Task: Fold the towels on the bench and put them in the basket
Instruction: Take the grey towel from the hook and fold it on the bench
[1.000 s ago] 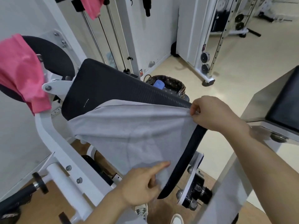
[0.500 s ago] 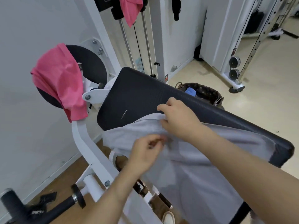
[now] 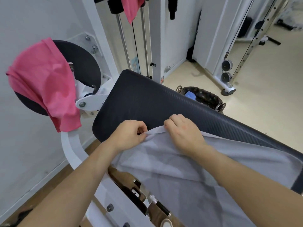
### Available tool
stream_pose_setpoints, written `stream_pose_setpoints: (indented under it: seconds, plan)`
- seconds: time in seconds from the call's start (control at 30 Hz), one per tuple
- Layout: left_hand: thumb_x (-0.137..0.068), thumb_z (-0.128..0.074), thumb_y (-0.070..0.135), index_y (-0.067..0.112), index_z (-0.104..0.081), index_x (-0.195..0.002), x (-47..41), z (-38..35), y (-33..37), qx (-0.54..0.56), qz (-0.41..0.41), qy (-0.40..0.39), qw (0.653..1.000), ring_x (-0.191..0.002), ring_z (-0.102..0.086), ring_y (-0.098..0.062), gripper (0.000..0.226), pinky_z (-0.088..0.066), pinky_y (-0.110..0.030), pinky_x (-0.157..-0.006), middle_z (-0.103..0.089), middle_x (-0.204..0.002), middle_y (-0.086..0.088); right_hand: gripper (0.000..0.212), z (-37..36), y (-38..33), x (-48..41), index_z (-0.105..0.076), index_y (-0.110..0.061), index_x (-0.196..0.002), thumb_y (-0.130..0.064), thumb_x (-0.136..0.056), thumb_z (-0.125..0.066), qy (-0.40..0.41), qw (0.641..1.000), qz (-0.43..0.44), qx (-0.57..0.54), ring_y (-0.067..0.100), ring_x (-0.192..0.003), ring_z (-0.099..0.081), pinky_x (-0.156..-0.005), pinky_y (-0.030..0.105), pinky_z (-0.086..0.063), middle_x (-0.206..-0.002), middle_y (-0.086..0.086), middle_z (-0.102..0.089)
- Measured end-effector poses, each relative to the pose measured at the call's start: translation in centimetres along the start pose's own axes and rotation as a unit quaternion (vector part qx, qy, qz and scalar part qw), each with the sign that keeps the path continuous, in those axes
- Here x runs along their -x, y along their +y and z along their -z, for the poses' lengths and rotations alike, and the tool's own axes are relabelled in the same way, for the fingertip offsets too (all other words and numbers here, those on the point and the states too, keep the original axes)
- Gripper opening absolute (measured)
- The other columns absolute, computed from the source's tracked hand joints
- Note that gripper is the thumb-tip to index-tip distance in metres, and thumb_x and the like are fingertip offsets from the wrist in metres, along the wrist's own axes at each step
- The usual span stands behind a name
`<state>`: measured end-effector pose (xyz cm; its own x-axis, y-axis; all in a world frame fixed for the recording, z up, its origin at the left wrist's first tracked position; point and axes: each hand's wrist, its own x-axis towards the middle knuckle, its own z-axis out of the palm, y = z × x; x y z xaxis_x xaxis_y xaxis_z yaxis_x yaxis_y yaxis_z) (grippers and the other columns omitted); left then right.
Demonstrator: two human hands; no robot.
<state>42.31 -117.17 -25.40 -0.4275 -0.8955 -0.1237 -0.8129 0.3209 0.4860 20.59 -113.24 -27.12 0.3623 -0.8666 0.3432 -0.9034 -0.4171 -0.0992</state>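
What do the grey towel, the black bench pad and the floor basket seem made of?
Grey towel: soft matte cloth, perhaps microfibre; it drapes and creases. Bench pad: likely vinyl over padding; fine ribbed texture, slight sheen. Basket: seemingly woven, with dark patterned lining; too small to be sure.

1. A plain white wall (image 3: pixel 29 22) fills the left side.
2. Pale beige floor (image 3: pixel 265 115) spreads to the right; wood-look flooring (image 3: pixel 49 185) runs along the wall's foot.
3. Behind stands a white cable machine (image 3: pixel 155 38) with steel guide rods (image 3: pixel 146 43); black pulleys (image 3: pixel 227 64) sit low on another frame.
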Motion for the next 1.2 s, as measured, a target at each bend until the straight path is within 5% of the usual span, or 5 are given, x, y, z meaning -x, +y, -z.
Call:
stream_pose_setpoints:
  seconds: [0.4,0.77,0.9,1.03,1.2]
  plan:
    - [-0.082,-0.074,0.015,0.026,-0.074,-0.086,-2.3,6.2,1.4,0.072,-0.008,-0.06,0.996,-0.072,-0.063,0.003,0.011,-0.048,-0.009,-0.065,-0.069,-0.073,0.017,0.011,2.4,0.6,-1.7,-0.068,-0.02,-0.082,-0.023,-0.089,-0.06,0.011,0.953,-0.185,-0.24,0.011,-0.064,-0.051,-0.062,0.029,-0.042,-0.068,-0.009,-0.058]
    - [-0.081,-0.076,0.025,0.021,-0.066,-0.075,-4.7,6.6,-0.7,0.169,0.027,-0.291,0.941,-0.079,-0.061,-0.014,0.012,-0.05,-0.03,-0.075,-0.066,-0.082,0.002,0.02,4.9,3.2,-4.5,-0.064,-0.018,-0.092,-0.027,-0.098,-0.047,-0.046,0.97,-0.231,-0.059,0.019,-0.086,-0.049,-0.064,0.034,-0.039,-0.089,-0.003,-0.06]
    - [-0.086,-0.066,0.027,0.011,-0.06,-0.079,-5.5,7.2,-0.2,0.371,0.064,-0.19,0.907,-0.066,-0.052,-0.012,0.019,-0.045,-0.021,-0.06,-0.057,-0.073,-0.001,0.02,4.8,3.6,-5.0,-0.065,-0.013,-0.093,-0.025,-0.097,-0.049,-0.037,0.966,-0.255,-0.005,0.022,-0.088,-0.043,-0.064,0.035,-0.039,-0.093,0.002,-0.06]
    - [-0.085,-0.071,0.028,0.019,-0.07,-0.078,-6.6,6.6,1.8,0.186,-0.035,0.069,0.979,-0.067,-0.052,-0.007,0.012,-0.041,-0.023,-0.067,-0.065,-0.074,0.001,0.023,6.2,3.0,-6.0,-0.063,-0.012,-0.106,-0.008,-0.086,-0.052,-0.026,0.965,-0.249,0.082,0.031,-0.103,-0.045,-0.067,0.036,-0.042,-0.11,0.006,-0.061]
    - [-0.081,-0.07,0.025,0.023,-0.068,-0.083,-6.7,6.4,3.9,0.038,-0.139,0.127,0.981,-0.073,-0.055,-0.011,0.004,-0.043,-0.029,-0.066,-0.057,-0.075,0.008,0.031,4.7,-2.3,-10.1,-0.057,-0.02,-0.104,-0.005,-0.078,-0.053,-0.075,0.922,-0.202,-0.321,0.018,-0.08,-0.06,-0.069,0.031,-0.048,-0.085,-0.008,-0.064]
